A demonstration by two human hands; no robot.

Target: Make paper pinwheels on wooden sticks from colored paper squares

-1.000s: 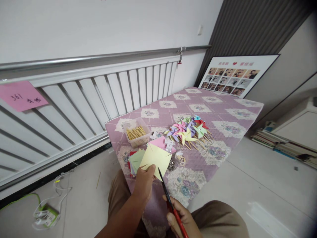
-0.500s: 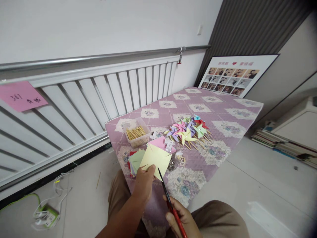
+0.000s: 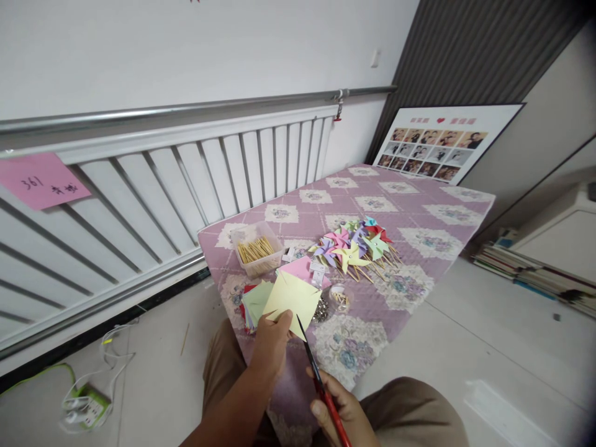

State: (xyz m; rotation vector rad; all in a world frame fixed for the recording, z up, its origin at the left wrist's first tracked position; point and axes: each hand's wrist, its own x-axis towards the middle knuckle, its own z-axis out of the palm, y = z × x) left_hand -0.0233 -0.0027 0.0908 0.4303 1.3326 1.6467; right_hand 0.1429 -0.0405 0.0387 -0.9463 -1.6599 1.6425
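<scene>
Between thumb and fingers, my left hand pinches a square of pale yellow paper with slits running in from its corners. My right hand grips scissors with red handles, their dark blades at the paper's near corner. Behind and left of the paper lie a stack of coloured paper squares and, farther back, pink paper. Small metal pins and a round clear tub of small pale pieces sit just to the right of it.
A clear plastic box of wooden sticks stands at the table's left edge. Finished paper pinwheels are heaped mid-table on the flowered tablecloth. A white radiator runs along the left. Cables and a green power strip lie on the floor.
Hardly anything differs. The yellow paper has tilted very slightly in my left hand, while the scissors stay at its near corner.
</scene>
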